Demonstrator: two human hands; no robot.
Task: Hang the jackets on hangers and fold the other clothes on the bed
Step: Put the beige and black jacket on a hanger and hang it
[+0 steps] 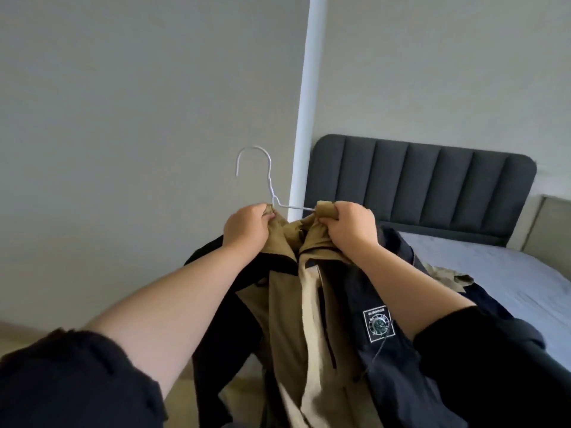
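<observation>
A tan and black jacket (296, 307) hangs in front of me, held up in the air at its collar. My left hand (247, 227) grips the left side of the tan collar. My right hand (349, 227) grips the right side of the collar. A white wire hanger (267, 177) sticks up between my hands, its hook pointing left and its shoulders hidden inside the jacket. A square patch (378, 324) shows on the jacket's dark right sleeve.
A white vertical pole (304, 112) stands just behind the hanger. The bed (509, 273) with a dark padded headboard (417, 183) lies to the right, with an olive garment (448, 278) on it. A grey wall fills the left side.
</observation>
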